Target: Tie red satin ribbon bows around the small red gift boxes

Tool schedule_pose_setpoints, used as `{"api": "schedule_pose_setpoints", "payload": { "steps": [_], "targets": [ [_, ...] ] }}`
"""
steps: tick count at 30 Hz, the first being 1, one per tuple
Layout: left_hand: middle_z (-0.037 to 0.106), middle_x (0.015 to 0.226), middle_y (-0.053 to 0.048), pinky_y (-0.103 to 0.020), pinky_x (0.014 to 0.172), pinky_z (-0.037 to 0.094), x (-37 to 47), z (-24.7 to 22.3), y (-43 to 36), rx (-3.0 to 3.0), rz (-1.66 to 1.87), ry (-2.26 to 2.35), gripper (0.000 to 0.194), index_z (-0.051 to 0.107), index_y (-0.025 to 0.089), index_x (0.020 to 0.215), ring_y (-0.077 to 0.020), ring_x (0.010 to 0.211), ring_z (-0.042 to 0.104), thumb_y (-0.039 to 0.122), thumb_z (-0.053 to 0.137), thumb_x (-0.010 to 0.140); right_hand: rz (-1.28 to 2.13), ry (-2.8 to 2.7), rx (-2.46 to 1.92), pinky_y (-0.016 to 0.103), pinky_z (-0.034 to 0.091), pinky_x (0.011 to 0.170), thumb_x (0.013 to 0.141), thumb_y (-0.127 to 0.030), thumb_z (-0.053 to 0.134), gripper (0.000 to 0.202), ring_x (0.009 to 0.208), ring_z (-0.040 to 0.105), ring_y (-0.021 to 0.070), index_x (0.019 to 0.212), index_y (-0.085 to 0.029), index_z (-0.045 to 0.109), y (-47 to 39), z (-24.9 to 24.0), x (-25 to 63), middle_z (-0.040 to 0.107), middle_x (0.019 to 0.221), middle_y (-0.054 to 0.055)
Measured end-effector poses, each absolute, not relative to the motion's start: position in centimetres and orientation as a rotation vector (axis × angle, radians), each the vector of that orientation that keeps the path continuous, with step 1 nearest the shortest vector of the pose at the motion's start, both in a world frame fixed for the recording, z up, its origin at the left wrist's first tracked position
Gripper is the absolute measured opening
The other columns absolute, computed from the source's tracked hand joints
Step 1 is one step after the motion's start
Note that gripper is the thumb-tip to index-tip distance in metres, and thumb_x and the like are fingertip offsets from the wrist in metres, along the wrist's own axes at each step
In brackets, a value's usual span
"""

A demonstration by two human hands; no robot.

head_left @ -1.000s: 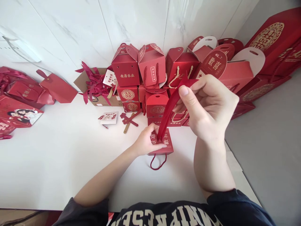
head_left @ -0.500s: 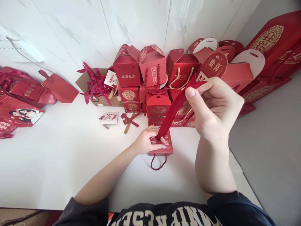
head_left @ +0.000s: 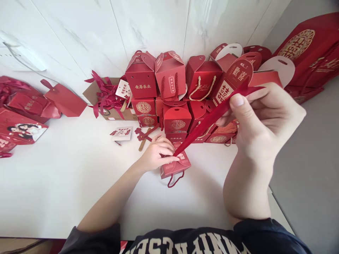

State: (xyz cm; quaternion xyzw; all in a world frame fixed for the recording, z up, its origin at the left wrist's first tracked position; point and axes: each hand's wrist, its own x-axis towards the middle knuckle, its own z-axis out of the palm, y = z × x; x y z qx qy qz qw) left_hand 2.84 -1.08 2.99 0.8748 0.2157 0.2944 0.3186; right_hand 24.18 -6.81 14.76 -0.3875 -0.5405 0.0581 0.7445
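A small red box point(head_left: 176, 166) with a dark red rope handle sits on the white table. My left hand point(head_left: 156, 154) lies on its top, thumb and fingers closed where a red ribbon point(head_left: 205, 124) meets the box. Raised to the right, my right hand point(head_left: 258, 121) pinches the ribbon's other end between thumb and forefinger, and a short tail sticks out past them. The ribbon runs taut and slanting between both hands. What lies under the left fingertips is partly hidden.
Stacked red gift boxes point(head_left: 177, 120) stand behind the hands. A cardboard box point(head_left: 122, 114) of ribbons, a white card point(head_left: 125, 134) and crossed red and brown tags point(head_left: 143, 135) are left of them. Red bags point(head_left: 23, 132) lie far left; larger bags point(head_left: 304, 49) stand right.
My right hand has moved right, drawing the ribbon longer and flatter. The small box has turned and shifted slightly left along with my left hand.
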Motion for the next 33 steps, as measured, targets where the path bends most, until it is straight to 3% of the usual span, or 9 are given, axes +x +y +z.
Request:
{"api": "schedule_pose_setpoints", "payload": {
  "steps": [4,8,11,15,20,24,27,29,33],
  "targets": [
    [0.074,0.076,-0.002,-0.039,0.091,0.039,3.0,3.2,-1.4,2.332,0.821,0.597,0.014,0.077,0.022,0.073,-0.0183,0.082,0.058,0.037,0.077,0.075,0.156,-1.173,-0.838,0.023,0.042,0.037,0.083,-0.006,0.067,0.022,0.048,0.062,0.0118,0.067,-0.019,0.059,-6.8,15.0,24.3,0.052,0.052,-0.007],
    [0.074,0.076,0.000,-0.044,0.102,0.032,3.2,3.3,-1.7,2.436,0.894,0.632,0.015,0.074,0.023,0.069,-0.0183,0.084,0.058,0.032,0.073,0.081,0.134,-1.164,-0.794,0.024,0.041,0.036,0.083,-0.001,0.065,0.024,0.046,0.060,0.0109,0.066,-0.018,0.058,-6.7,14.9,24.5,0.053,0.051,-0.007],
    [0.074,0.071,-0.001,-0.047,0.109,0.029,3.6,2.4,-1.6,2.293,0.972,0.590,0.016,0.073,0.022,0.065,-0.0189,0.083,0.061,0.033,0.079,0.074,0.124,-1.169,-0.790,0.023,0.040,0.036,0.083,0.000,0.063,0.025,0.045,0.059,0.0100,0.066,-0.018,0.058,-7.0,15.0,24.4,0.054,0.051,-0.006],
    [0.075,0.074,-0.008,-0.041,0.087,0.049,4.2,0.4,-1.3,1.935,0.856,0.544,0.019,0.076,0.020,0.067,-0.0226,0.088,0.062,0.037,0.083,0.067,0.161,-1.271,-0.907,0.023,0.039,0.037,0.084,-0.004,0.064,0.021,0.047,0.059,0.0089,0.069,-0.018,0.060,-7.9,15.4,23.6,0.054,0.054,-0.006],
    [0.075,0.075,-0.009,-0.038,0.085,0.052,4.4,-0.5,-1.3,1.783,0.718,0.477,0.017,0.079,0.019,0.073,-0.0233,0.090,0.063,0.035,0.084,0.067,0.319,-1.343,-0.943,0.022,0.038,0.037,0.090,-0.016,0.062,0.021,0.044,0.055,0.0070,0.071,-0.020,0.056,-7.7,15.3,21.8,0.054,0.055,-0.006],
    [0.075,0.084,-0.010,-0.035,0.084,0.053,4.4,0.2,-1.7,1.766,0.668,0.493,0.016,0.080,0.019,0.078,-0.0230,0.092,0.066,0.032,0.083,0.068,0.658,-1.493,-0.936,0.024,0.054,0.059,0.096,-0.034,0.054,0.013,0.067,0.067,0.0113,0.095,-0.023,0.060,-5.9,14.4,21.1,0.067,0.077,-0.001],
    [0.075,0.082,-0.010,-0.033,0.080,0.054,4.3,0.5,-1.9,1.725,0.609,0.492,0.017,0.079,0.016,0.076,-0.0223,0.086,0.068,0.031,0.082,0.070,0.859,-1.714,-1.021,0.030,0.054,0.078,0.096,-0.037,0.053,0.026,0.091,0.067,0.0160,0.119,-0.024,0.055,-5.4,13.5,22.0,0.068,0.101,0.002],
    [0.075,0.078,-0.009,-0.031,0.073,0.055,4.3,0.5,-1.9,1.689,0.562,0.493,0.018,0.078,0.014,0.075,-0.0205,0.077,0.069,0.031,0.081,0.071,0.898,-1.832,-1.152,0.031,0.052,0.078,0.099,-0.038,0.046,0.024,0.090,0.065,0.0166,0.112,-0.023,0.060,-5.6,12.7,23.1,0.068,0.100,0.002],
    [0.075,0.077,-0.009,-0.028,0.068,0.054,4.3,0.5,-1.8,1.663,0.526,0.486,0.018,0.078,0.013,0.075,-0.0194,0.074,0.069,0.030,0.081,0.070,0.936,-1.929,-1.441,0.028,0.043,0.065,0.100,-0.044,0.039,0.037,0.069,0.056,0.0139,0.081,-0.020,0.060,-6.8,10.1,25.3,0.061,0.075,0.000]
  ]
}}
